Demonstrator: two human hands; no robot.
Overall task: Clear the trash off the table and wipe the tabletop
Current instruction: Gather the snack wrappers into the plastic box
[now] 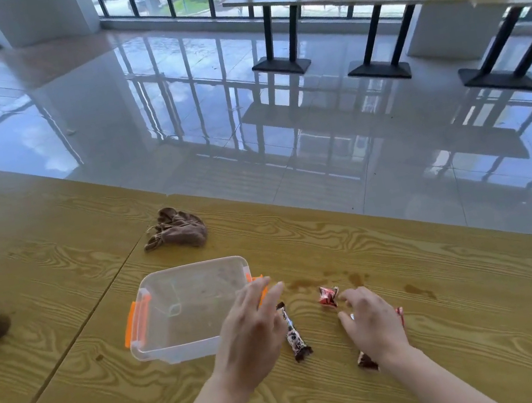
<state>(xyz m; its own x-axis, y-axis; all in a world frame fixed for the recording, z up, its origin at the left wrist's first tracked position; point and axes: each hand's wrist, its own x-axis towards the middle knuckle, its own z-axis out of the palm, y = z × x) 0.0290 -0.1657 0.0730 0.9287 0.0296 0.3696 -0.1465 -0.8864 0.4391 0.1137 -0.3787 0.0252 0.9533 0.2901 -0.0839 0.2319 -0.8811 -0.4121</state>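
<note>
Yellow wood grain is showing under my right hand (pixel 371 322), which is lying palm down with fingers curled over a dark wrapper (pixel 367 360); whether it is gripping I cannot tell. My left hand (pixel 253 332) is hovering open, fingers spread, over the corner of a clear plastic box (pixel 177 311) with orange clips. A long dark snack wrapper (pixel 296 335) is lying between my hands on the table (pixel 472 325). A crumpled red wrapper (pixel 328 296) is sitting just beyond my right fingertips, beside brown spill stains (pixel 416 290). Farther off, a bunched brown cloth (pixel 176 230) is resting near the table's far edge.
</note>
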